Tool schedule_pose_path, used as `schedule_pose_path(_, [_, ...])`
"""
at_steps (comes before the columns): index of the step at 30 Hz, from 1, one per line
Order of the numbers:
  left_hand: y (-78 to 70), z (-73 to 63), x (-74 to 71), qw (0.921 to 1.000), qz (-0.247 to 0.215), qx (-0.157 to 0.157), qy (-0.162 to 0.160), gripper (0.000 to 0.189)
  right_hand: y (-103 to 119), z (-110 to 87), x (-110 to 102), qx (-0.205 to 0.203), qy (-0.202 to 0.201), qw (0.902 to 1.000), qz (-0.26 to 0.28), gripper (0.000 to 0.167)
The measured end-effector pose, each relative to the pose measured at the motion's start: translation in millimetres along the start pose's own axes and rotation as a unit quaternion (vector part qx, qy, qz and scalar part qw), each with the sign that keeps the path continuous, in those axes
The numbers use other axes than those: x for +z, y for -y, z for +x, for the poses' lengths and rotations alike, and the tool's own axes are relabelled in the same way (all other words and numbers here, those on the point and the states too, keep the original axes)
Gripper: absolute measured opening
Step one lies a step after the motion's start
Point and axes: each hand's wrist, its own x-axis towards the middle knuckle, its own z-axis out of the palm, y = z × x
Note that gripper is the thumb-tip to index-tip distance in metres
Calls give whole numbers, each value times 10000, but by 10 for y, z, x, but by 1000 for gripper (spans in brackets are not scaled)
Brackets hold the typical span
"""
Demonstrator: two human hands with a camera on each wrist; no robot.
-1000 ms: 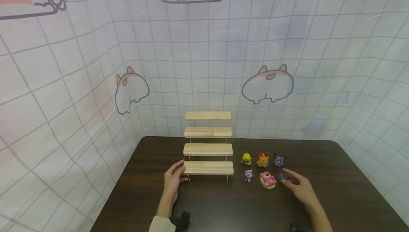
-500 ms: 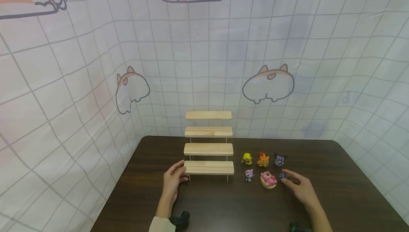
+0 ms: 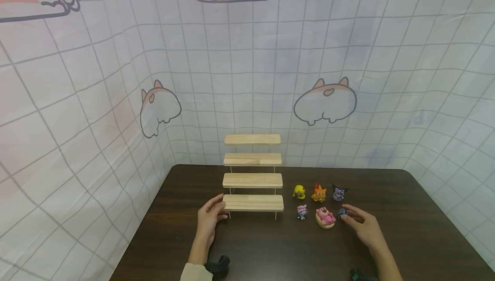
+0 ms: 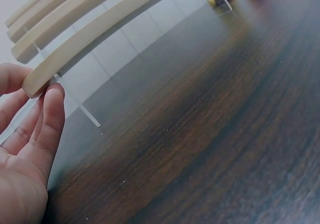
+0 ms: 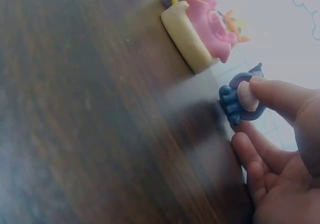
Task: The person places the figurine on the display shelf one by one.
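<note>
A four-step wooden display shelf [image 3: 253,202] with thin legs stands left of centre on the dark table. My left hand [image 3: 209,217] holds the left end of its lowest board [image 4: 95,43], thumb and fingers pinching the wood. On the right, my right hand [image 3: 364,228] pinches a small dark blue figurine [image 5: 231,102] between thumb and fingers, at table level. Beside it lies a pink bear figurine [image 3: 325,218] in a cream-coloured base. The blue figurine's far side is hidden by my fingers.
Nearby on the table [image 3: 270,251] stand a small pink-purple figurine [image 3: 302,212], a yellow one [image 3: 299,192], an orange one [image 3: 319,193] and a black-and-purple one [image 3: 338,193]. A grid-patterned curtain [image 3: 255,79] hangs behind and along both sides.
Both hands keep their hold and place. The whole view shifts very slightly; the shelf and figurines stay where they were on the table.
</note>
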Motion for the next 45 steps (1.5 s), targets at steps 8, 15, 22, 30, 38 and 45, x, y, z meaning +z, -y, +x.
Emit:
schedule_pose_path(8, [-11, -5, -13, 10000, -36, 12, 48, 43, 11, -4, -5, -64, -255, 9996, 99, 50])
schedule_pose_path(15, [1, 2, -35, 9999, -58, -43, 73, 43, 57, -41, -15, -83, -262, 9995, 131, 53])
schedule_pose_path(22, [7, 0, -37, 10000, -29, -41, 61, 43, 119, -56, -28, -224, -239, 9994, 132, 54])
schedule_pose_path(30, [1, -5, -44, 9999, -24, -73, 110, 45, 215, -54, -49, -383, -177, 9988, 265, 54])
schedule_pose_path(38, [0, -3, -44, 9999, -75, -51, 134, 45, 351, -82, -49, -507, -163, 9986, 51, 54])
schedule_pose_path(45, [0, -6, -46, 9999, -50, -66, 132, 45, 540, -126, -5, -666, -172, 9976, 81, 51])
